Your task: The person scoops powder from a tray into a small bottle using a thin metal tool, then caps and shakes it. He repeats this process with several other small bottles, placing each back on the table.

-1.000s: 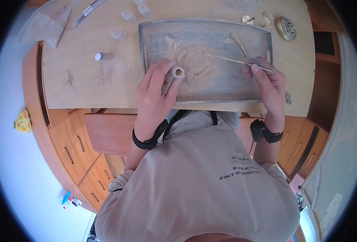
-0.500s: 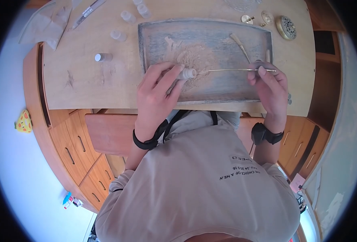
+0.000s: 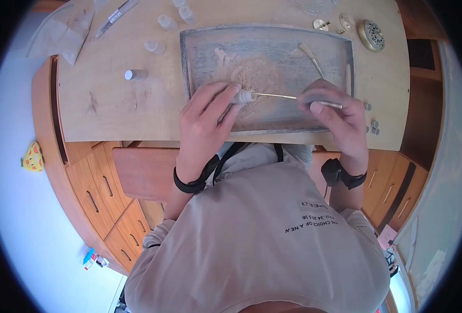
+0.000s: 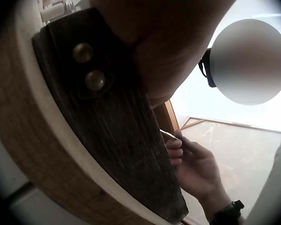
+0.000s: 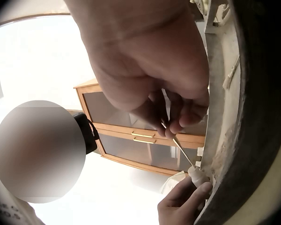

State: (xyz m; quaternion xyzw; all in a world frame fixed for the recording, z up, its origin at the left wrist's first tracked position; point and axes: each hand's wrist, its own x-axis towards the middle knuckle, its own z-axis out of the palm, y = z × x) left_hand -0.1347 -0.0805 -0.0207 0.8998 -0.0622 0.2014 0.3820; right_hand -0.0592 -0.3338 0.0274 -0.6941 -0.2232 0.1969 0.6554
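Over the tray (image 3: 314, 125), the left hand (image 3: 204, 121) grips a small whitish vial (image 3: 244, 96) lying on its side, mouth toward the right hand. The right hand (image 3: 340, 117) pinches a thin golden tool (image 3: 283, 96) whose narrow tip is at the vial's mouth. In the right wrist view the tool (image 5: 183, 151) meets the mouth of the vial (image 5: 196, 176); how deep it reaches cannot be told. Tan powder (image 3: 254, 73) is heaped on the tray behind the vial. A golden brush-like tool (image 3: 310, 56) lies at the tray's right.
Left of the tray stand several small vials (image 3: 154, 47) and a capped one (image 3: 135, 74). A pen (image 3: 115, 18) and a clear bag (image 3: 61, 34) lie at the back left. A round brass container (image 3: 371, 35) is back right, with small caps (image 3: 375, 127) near the front right.
The left hand has tipped the vial from mouth-up to sideways, mouth facing right. The right hand has brought the tool down and leftward, its tip now at the vial's mouth.
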